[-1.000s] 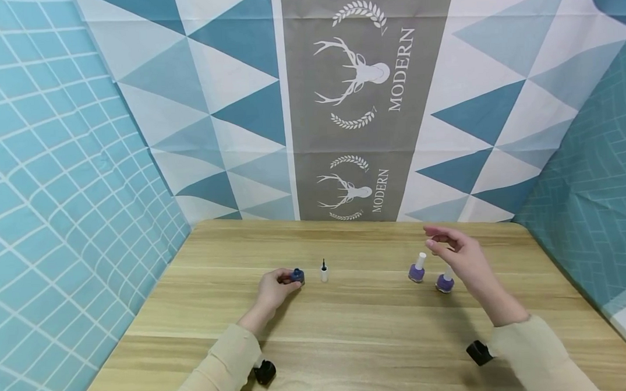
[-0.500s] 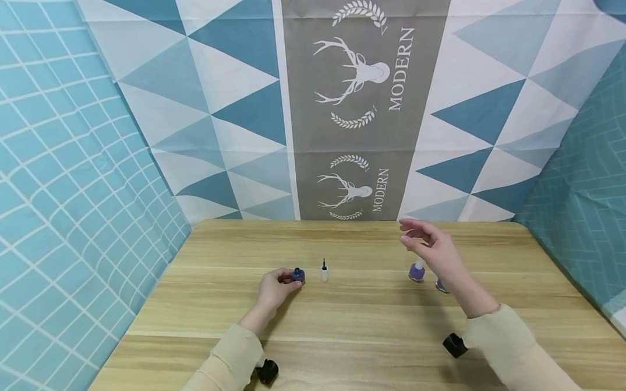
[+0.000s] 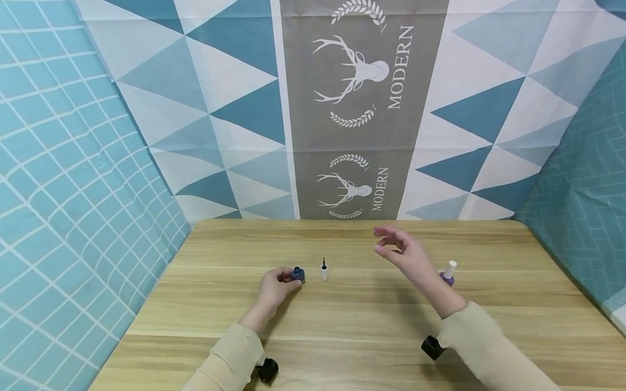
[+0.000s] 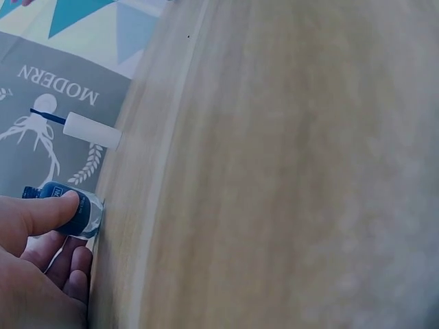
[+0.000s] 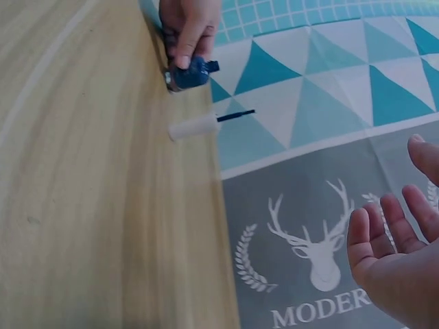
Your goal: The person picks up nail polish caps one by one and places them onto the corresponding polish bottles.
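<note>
two hands show in the head view: your left hand (image 3: 274, 289) pinches a blue bottle (image 3: 298, 275) at the table (image 3: 340, 334), near an upright white brush cap (image 3: 324, 273); your right hand (image 3: 406, 254) hangs free, fingers loosely bent; left wrist view: your thumb lies across the bottle; right wrist view: your right thumb and fingers stand apart

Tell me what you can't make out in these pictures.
Head view: the lower part of the purple bottle, hidden by the right forearm.
Left wrist view: part of the blue bottle, covered by the thumb of the left hand.
Right wrist view: part of the right hand, cut off by the right edge.
</note>
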The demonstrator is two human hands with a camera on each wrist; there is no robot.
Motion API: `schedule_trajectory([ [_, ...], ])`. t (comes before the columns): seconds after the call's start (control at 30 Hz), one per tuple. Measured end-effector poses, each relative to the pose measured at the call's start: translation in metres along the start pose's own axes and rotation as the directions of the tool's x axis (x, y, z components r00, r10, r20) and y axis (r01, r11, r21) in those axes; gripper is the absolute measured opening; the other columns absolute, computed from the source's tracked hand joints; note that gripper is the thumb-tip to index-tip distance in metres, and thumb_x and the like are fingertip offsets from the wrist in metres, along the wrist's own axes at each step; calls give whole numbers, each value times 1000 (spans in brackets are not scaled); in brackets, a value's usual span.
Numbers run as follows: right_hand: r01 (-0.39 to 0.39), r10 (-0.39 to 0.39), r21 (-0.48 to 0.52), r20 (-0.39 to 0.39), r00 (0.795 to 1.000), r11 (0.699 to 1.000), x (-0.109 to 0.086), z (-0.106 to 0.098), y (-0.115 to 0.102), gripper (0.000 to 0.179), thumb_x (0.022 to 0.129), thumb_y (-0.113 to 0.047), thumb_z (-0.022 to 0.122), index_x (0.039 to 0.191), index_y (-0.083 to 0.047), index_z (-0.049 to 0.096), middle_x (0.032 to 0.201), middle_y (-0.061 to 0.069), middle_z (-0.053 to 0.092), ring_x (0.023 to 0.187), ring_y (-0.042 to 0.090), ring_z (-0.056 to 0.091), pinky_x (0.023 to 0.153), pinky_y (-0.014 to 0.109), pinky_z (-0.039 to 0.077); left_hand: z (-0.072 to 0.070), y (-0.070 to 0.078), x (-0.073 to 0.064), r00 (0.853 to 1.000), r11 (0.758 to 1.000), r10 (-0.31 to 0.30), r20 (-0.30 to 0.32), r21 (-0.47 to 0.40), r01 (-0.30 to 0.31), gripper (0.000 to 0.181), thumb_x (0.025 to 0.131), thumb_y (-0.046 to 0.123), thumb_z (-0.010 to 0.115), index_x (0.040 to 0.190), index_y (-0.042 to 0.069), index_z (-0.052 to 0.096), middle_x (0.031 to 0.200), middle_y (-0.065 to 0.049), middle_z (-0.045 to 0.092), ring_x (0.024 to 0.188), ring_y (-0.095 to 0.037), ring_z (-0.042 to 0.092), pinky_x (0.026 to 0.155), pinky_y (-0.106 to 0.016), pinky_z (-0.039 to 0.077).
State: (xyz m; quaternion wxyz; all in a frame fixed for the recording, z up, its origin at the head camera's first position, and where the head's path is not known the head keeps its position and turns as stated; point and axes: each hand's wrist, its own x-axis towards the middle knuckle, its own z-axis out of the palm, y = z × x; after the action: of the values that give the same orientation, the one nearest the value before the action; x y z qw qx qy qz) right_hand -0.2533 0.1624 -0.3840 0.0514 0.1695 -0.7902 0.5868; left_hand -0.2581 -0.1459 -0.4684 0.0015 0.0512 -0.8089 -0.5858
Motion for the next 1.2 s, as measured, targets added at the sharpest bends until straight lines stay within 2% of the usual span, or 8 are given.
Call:
schedule_trajectory([
  [0.27,-34,31,92,36,999,995,1,18,10,51,89,-16,66,134,-3,47,134,16,51,119,32,50,87,18,47,2,1,1,1000,1000,0,-9,1,0,32,80,2,72,110,-3,64,105,-17,63,94,-23,58,79,-30,52],
  [0.37,-66,62,123,42,997,990,1,25,16,52,88,-18,67,134,-4,47,135,15,50,121,32,49,88,18,46,2,2,0,1000,1000,1,-13,4,-1,31,80,2,72,110,-3,64,105,-16,63,94,-23,59,80,-30,52],
  [0.57,-78,67,202,60,996,976,3,39,29,56,86,-17,68,136,-5,46,137,16,48,122,33,47,91,19,45,2,1,1,1000,1000,-1,-14,-1,1,31,80,2,72,110,-3,65,104,-16,63,92,-22,58,77,-28,51],
  [0.77,-136,119,244,83,989,960,5,53,37,57,85,-16,69,136,-5,45,140,17,45,124,31,47,97,24,44,3,-2,3,1000,1000,3,-16,3,-3,31,80,2,72,109,-4,64,104,-17,63,92,-22,58,76,-27,51],
  [1.2,-214,172,357,144,974,909,10,83,53,58,86,-7,65,139,-1,40,143,22,39,128,35,43,98,29,44,2,1,2,1000,1000,5,-19,-1,-5,31,79,3,73,108,-5,64,102,-17,64,90,-22,57,72,-24,50],
])
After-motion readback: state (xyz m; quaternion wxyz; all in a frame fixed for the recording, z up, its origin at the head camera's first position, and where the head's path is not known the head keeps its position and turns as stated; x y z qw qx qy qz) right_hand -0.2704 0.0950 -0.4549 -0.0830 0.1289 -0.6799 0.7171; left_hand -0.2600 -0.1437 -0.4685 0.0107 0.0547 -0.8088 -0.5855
